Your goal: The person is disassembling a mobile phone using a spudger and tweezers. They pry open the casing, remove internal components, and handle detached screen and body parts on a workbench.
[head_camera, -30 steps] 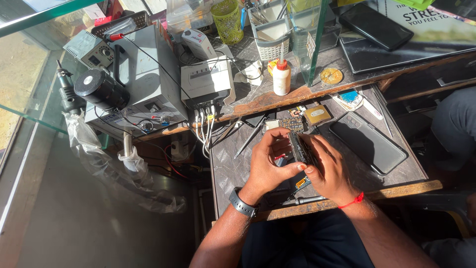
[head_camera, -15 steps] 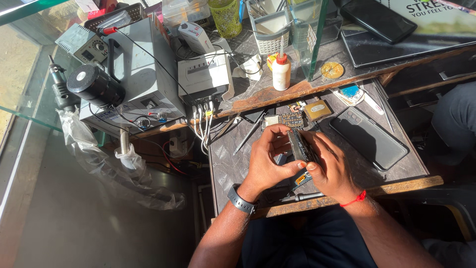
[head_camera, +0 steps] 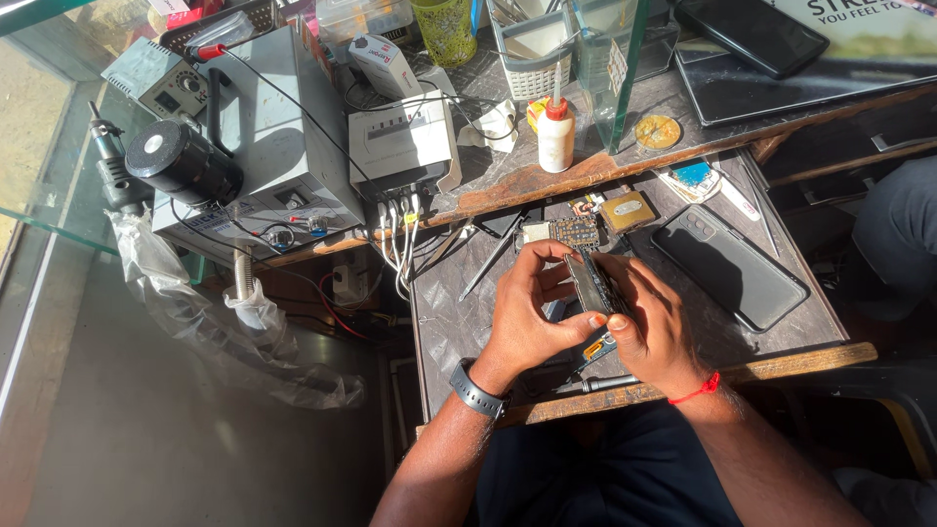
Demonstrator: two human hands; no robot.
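Observation:
Both my hands hold a small dark phone (head_camera: 590, 283) up on its edge over a grey work mat (head_camera: 459, 312). My left hand (head_camera: 532, 312), with a black watch on the wrist, grips it from the left, thumb on its lower end. From the right my right hand (head_camera: 656, 327), a red thread around its wrist, pinches the same phone. Under the hands lies an orange-and-black tool (head_camera: 595, 346), partly hidden.
A black phone case (head_camera: 727, 263) lies face down on the mat's right. A circuit board (head_camera: 571, 232) and tweezers (head_camera: 493, 256) lie behind my hands. On the upper bench stand a grey soldering station (head_camera: 283, 146), a white power unit (head_camera: 400, 141) and a white bottle (head_camera: 555, 132).
The camera has shifted slightly; my hands keep holding the phone in about the same place, with it tilted a little more upright.

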